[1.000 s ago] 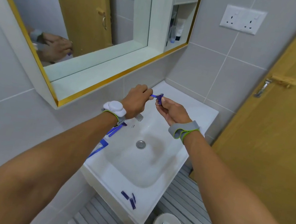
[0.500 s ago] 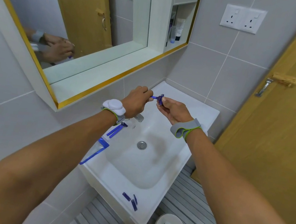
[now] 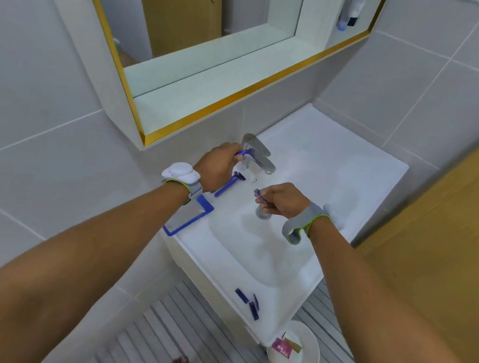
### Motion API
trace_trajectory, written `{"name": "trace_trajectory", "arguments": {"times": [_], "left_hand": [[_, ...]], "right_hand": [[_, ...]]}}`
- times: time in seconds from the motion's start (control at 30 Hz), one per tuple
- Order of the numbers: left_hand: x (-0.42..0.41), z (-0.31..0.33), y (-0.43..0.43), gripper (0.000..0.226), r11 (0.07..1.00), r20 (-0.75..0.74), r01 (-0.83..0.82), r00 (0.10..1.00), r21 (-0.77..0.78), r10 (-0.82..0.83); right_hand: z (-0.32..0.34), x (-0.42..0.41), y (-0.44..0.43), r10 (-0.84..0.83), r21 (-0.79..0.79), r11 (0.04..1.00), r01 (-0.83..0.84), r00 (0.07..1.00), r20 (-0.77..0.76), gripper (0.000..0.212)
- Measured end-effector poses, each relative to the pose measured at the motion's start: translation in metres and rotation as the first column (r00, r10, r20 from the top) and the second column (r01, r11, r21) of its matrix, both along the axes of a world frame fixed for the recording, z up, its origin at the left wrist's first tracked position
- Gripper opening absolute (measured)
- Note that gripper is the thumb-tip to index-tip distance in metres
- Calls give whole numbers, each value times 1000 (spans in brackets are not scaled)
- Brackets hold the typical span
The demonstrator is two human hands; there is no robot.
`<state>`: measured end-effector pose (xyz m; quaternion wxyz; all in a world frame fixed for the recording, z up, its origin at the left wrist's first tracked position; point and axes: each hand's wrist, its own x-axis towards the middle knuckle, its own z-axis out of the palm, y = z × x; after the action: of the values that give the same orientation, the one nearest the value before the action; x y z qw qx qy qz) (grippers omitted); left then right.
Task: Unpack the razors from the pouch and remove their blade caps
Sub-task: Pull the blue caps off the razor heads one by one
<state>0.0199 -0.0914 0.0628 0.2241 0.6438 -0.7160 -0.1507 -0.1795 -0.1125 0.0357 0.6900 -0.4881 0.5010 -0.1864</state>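
My left hand (image 3: 217,164) grips a blue razor (image 3: 244,152) by its handle, close to the tap at the sink's back rim. My right hand (image 3: 282,198) hangs over the basin and pinches a small blue blade cap (image 3: 259,195) between its fingertips. Other blue razors (image 3: 228,184) lie on the sink's left rim beside my left wrist. The clear pouch with blue edging (image 3: 188,215) lies on the left rim, partly under my left forearm. Three blue caps (image 3: 248,300) lie on the sink's front rim.
The white sink (image 3: 328,163) has a chrome tap (image 3: 259,153) at its back and a drain partly hidden by my right hand. A gold-framed mirror cabinet (image 3: 220,54) hangs above. A white bin (image 3: 297,350) with wrappers stands on the floor. A wooden door (image 3: 458,229) is at right.
My hands have pulled apart: the left carried the razor down and left to the tap, the right came away with the cap over the basin. The camera tilted downward.
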Motion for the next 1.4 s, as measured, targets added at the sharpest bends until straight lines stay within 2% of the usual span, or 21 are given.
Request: {"name": "trace_trajectory", "arguments": {"times": [0.2,0.27,0.37,0.4,0.6,0.77,0.83,0.93,1.03,1.13,1.23,1.4], "left_hand": [[60,-54,32,24,985,-90,-110,988,129,123],[79,-65,40,24,979,-106,-127,984,158,144],[102,-79,46,23,975,-103,-130,983,178,150],[110,-83,48,23,975,-101,-128,984,184,148],[123,-89,39,25,968,-152,-110,977,226,146],[123,-94,36,25,977,-167,-69,981,202,104],[123,-96,36,25,983,-181,-40,981,180,74],[121,-94,34,25,986,-189,-13,981,167,45],[119,-93,30,25,982,-212,-26,975,186,66],[108,-92,28,26,986,-219,-3,975,164,39],[73,-89,26,26,985,-213,35,977,168,2],[14,-92,25,28,983,-272,71,962,171,-22]], "right_hand": [[-86,64,34,206,66,978,-196,959,-196,11],[-101,92,45,191,53,982,-183,947,-259,14],[-114,131,55,178,-220,919,-328,840,-513,23],[-117,145,56,160,-266,892,-365,806,-570,23],[-128,194,41,23,-356,887,-294,799,-601,22],[-141,209,45,-34,-369,862,-348,687,-726,23],[-143,207,50,-69,-387,862,-326,682,-728,21],[-145,202,53,-119,-418,875,-245,728,-675,22],[-141,189,54,-179,-436,895,-95,818,-547,24],[-129,155,57,-206,-469,883,-9,890,-406,15],[-123,97,63,-213,-452,892,8,889,-406,9],[-122,17,73,-235,-396,917,45,864,-445,26]]}}
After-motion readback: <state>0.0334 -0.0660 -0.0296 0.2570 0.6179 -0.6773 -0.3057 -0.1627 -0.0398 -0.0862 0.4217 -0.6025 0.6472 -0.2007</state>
